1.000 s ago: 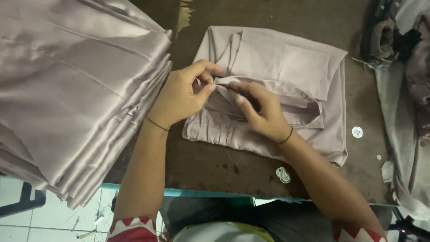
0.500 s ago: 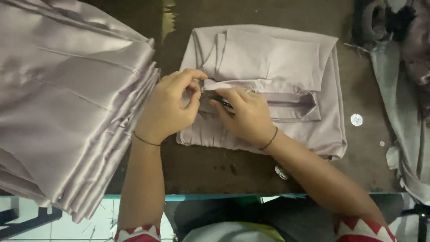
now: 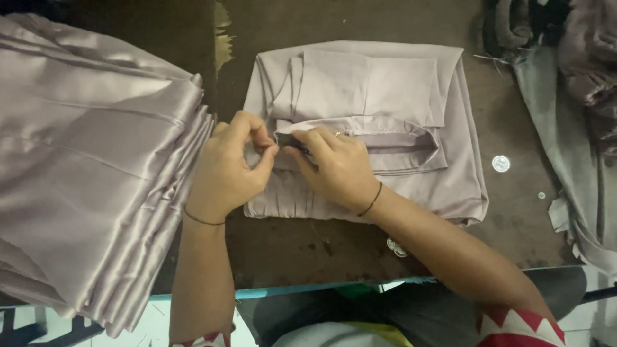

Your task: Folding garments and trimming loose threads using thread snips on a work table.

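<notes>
A folded pale mauve satin garment (image 3: 398, 109) lies on the dark brown table (image 3: 289, 244). My left hand (image 3: 228, 170) pinches the left end of the garment's collar-like band (image 3: 385, 135) between thumb and fingers. Beside it, my right hand (image 3: 337, 167) presses on the same band, with a small dark object under the fingers that I cannot identify. Both wrists wear a thin dark band.
A tall stack of folded satin garments (image 3: 90, 167) of the same colour fills the left side. Grey and mauve cloth (image 3: 578, 128) is heaped at the right. A small round white disc (image 3: 500, 163) and shiny bits (image 3: 396, 247) lie on the table.
Both hands have slid a little left along the band and lower in view. The camera has shifted, so the garment sits more to the centre.
</notes>
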